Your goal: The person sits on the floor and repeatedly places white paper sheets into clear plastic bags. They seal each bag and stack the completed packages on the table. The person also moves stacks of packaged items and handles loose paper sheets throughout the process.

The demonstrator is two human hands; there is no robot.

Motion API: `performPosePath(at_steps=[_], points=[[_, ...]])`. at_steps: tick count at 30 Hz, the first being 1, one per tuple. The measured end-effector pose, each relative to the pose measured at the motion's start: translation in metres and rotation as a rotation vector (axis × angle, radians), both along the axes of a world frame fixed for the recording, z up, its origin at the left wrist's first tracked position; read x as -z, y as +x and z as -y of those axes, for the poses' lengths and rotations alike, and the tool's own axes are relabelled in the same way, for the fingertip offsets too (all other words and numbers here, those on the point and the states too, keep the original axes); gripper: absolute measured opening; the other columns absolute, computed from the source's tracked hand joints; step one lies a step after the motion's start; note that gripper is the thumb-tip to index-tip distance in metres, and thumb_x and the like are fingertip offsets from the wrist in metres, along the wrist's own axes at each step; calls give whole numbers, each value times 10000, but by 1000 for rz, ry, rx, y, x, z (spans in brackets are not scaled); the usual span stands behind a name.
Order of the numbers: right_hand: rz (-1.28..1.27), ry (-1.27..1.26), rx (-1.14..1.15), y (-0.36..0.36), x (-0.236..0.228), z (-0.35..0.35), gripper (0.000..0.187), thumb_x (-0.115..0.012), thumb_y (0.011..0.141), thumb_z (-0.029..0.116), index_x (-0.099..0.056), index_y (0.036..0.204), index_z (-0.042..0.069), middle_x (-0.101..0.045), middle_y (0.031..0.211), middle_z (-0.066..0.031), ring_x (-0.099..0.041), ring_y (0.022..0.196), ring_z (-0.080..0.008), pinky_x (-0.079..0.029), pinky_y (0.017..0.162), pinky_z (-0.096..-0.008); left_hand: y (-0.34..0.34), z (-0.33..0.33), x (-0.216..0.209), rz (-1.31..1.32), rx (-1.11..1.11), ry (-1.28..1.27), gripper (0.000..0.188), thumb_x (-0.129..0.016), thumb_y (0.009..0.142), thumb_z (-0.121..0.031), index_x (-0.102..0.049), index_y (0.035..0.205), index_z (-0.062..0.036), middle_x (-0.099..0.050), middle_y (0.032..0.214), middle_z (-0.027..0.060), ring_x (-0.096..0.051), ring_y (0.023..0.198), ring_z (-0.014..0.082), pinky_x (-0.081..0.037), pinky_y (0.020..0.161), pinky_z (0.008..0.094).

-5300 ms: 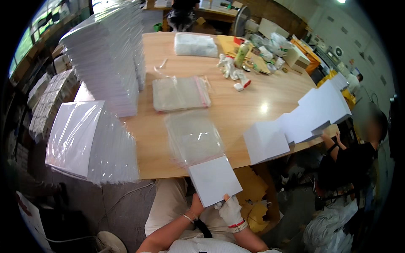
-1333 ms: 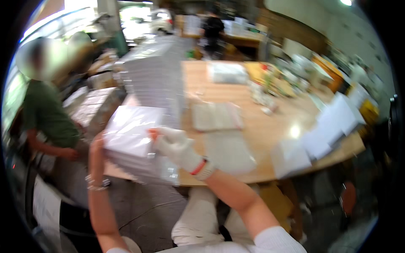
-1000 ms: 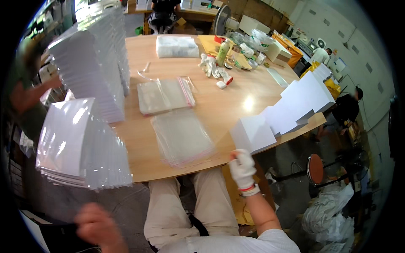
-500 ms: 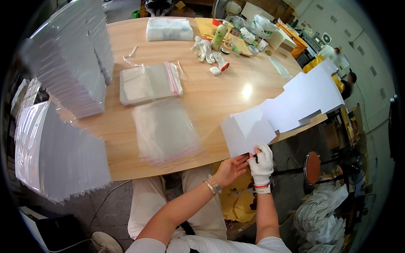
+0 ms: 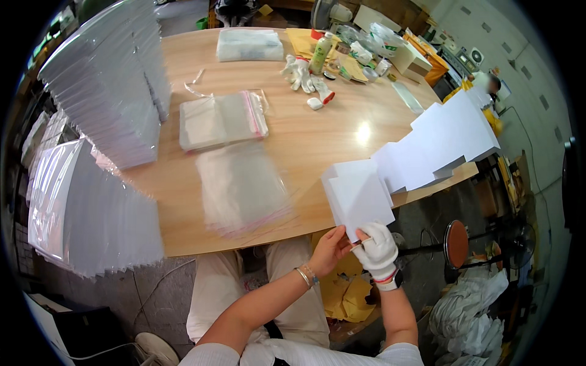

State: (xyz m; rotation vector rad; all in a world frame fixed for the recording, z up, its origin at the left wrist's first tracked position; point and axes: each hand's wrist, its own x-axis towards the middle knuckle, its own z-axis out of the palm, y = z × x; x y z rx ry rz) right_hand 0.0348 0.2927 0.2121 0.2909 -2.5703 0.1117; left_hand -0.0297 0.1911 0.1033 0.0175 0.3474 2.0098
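At the table's near right edge, a stack of white paper sheets (image 5: 360,192) lies with its near corner jutting towards me. My bare left hand (image 5: 329,251) is closed on that corner, thumb and fingertips together at the paper's edge. Beside it my right hand (image 5: 376,251), in a white knit glove with bare fingertips, is closed on the same corner from the right. How many sheets the fingers hold cannot be made out. More stepped stacks of white paper (image 5: 436,143) run away to the right. Left of my hands lie loose clear plastic bags (image 5: 244,189).
A bundle of clear bags (image 5: 220,120) lies farther back. Tall stacks of plastic-wrapped sheets (image 5: 97,207) stand at the left. White gloves (image 5: 299,74), a green bottle (image 5: 320,53) and a folded white pack (image 5: 250,45) lie at the far side. A round stool (image 5: 455,244) stands at right.
My right hand has turned and lowered slightly, its gloved fingers curling more. My left fingers have drawn in from outstretched to the paper's corner. The nearest paper stack sits at a changed angle.
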Motion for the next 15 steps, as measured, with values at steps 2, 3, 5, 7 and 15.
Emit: performPosePath(at_steps=[2,3,5,7,15], points=[[-20,-43,51,3,12,7,320,-678,574,61,-603,879,2,-570,922,-111,-537,851,-318,-457,776,-422,2,2,13,58,21,45,329,-456,926,-333,-530,1113,-71,-574,1069,3,-539,940,113,-449,828,260],[-17,-60,74,4,16,9,328,-679,571,61,-600,884,5,-568,932,-111,-534,860,-318,-454,782,-421,4,2,15,88,19,72,325,-454,927,-331,-531,1112,-74,-575,1057,2,-537,925,109,-448,824,254],[-13,-91,116,5,22,11,344,-683,565,61,-595,893,12,-563,953,-111,-529,879,-319,-449,796,-419,7,-1,16,146,13,129,317,-452,929,-328,-531,1110,-79,-576,1034,-1,-533,895,99,-446,814,243],[-10,-127,123,7,23,13,361,-684,555,62,-590,901,14,-557,968,-112,-523,902,-322,-443,807,-421,8,-3,21,175,18,204,299,-454,931,-305,-533,1105,-76,-575,1031,1,-537,881,99,-453,804,244],[-251,-636,372,37,53,23,231,-657,732,61,-534,921,13,-551,970,-125,-546,889,-270,-454,790,-360,1,6,0,-116,-152,-115,220,-486,912,-153,-556,1084,-35,-610,1000,35,-583,847,116,-483,734,271]])
